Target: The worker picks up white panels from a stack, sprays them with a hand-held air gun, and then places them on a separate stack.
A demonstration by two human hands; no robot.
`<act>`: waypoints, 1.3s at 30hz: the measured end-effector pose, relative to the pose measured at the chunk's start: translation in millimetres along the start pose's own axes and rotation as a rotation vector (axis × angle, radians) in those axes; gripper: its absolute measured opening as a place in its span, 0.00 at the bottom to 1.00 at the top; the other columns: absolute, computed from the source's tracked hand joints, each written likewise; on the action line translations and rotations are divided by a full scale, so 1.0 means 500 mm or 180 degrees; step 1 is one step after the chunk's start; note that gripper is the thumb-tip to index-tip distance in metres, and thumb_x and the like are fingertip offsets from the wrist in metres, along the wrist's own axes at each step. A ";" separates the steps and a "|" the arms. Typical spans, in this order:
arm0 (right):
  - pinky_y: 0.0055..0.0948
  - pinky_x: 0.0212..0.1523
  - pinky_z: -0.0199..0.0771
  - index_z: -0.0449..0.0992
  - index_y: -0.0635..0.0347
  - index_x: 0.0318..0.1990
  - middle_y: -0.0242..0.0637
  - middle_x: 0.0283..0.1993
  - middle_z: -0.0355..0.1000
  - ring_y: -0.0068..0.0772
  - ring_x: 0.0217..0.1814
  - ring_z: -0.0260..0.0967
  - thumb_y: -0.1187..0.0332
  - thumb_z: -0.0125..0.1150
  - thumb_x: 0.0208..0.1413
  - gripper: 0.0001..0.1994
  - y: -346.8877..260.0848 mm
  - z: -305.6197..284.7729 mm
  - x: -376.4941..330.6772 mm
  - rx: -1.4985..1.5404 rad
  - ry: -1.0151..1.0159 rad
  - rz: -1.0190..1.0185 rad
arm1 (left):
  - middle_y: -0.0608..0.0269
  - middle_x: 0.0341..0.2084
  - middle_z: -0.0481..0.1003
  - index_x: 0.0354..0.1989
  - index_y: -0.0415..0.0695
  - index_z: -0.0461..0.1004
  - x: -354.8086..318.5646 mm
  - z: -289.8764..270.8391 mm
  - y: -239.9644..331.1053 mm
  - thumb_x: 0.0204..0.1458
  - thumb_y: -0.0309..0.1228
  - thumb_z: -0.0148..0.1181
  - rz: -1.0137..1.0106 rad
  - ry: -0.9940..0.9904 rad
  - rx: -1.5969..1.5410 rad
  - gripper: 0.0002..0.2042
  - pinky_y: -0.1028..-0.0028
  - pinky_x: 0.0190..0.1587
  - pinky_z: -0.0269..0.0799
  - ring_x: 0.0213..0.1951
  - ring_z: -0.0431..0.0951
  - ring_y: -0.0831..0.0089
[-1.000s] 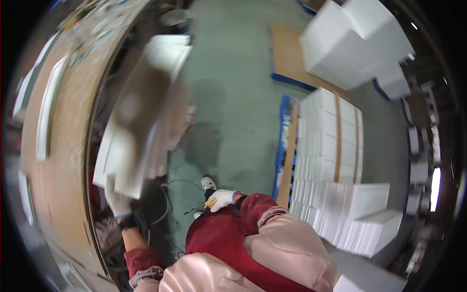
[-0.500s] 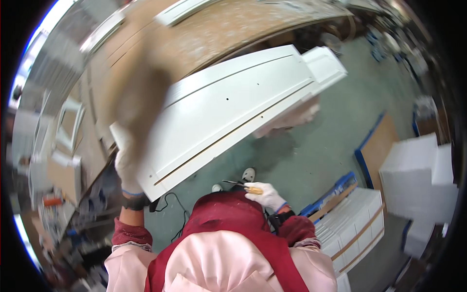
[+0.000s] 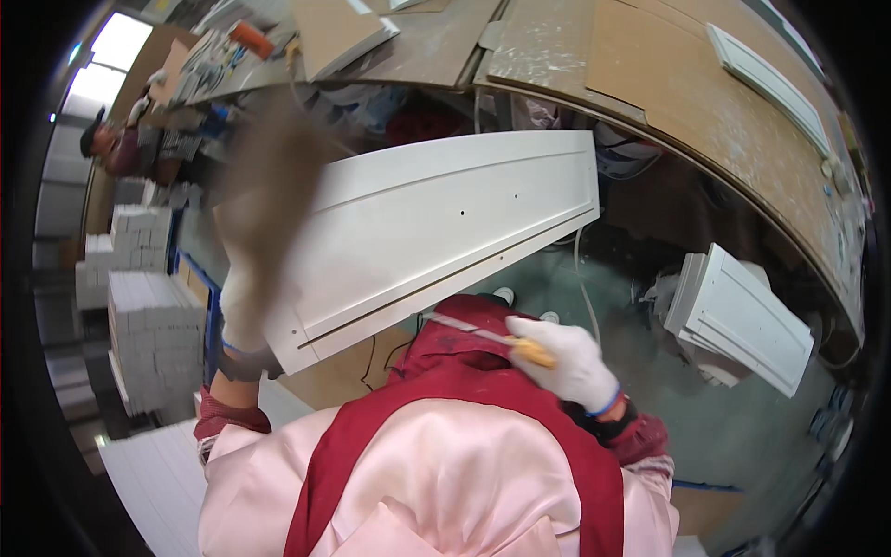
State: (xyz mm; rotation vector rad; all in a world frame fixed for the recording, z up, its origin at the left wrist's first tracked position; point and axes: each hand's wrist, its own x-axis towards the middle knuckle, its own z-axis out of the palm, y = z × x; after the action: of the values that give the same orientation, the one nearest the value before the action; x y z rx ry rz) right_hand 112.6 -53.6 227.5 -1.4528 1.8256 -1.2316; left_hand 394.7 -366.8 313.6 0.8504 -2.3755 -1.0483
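Note:
A long white panel (image 3: 418,200) with a groove along its near edge and a few small dark holes hangs tilted in front of me. My left hand (image 3: 243,302), in a white glove, grips its left end; a brown blur covers part of the fingers and panel. My gloved right hand (image 3: 571,367) is closed around the yellow handle (image 3: 534,352) of a tool with a long metal blade (image 3: 469,328). The blade points left, just below the panel's near edge. Whether it is a file or a screwdriver, I cannot tell.
Workbenches (image 3: 613,74) run along the far side. Stacked white panels (image 3: 747,320) stand low at the right. White stacks (image 3: 153,325) are at the left, and a person (image 3: 125,148) is at the far left. A cable (image 3: 587,278) hangs beneath the bench.
My view has swung left, so the bench and the low panel stack now appear farther right. The panel turned along with me in my left hand. My right hand has risen with the tool.

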 end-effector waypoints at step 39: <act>0.37 0.38 0.72 0.77 0.52 0.35 0.42 0.31 0.75 0.46 0.37 0.73 0.60 0.57 0.41 0.13 0.320 -0.016 -0.010 -0.1305 -0.2845 0.2400 | 0.66 0.32 0.70 0.37 0.50 0.68 0.042 0.314 0.278 0.40 0.29 0.57 0.1228 -0.4754 0.2334 0.13 0.68 0.28 0.75 0.37 0.74 0.67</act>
State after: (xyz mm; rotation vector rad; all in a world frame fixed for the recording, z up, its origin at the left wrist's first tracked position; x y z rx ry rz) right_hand 29.3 -42.6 91.0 -1.0327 1.7030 0.1713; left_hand 238.2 -226.1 322.3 -0.5856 -4.0106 -0.6363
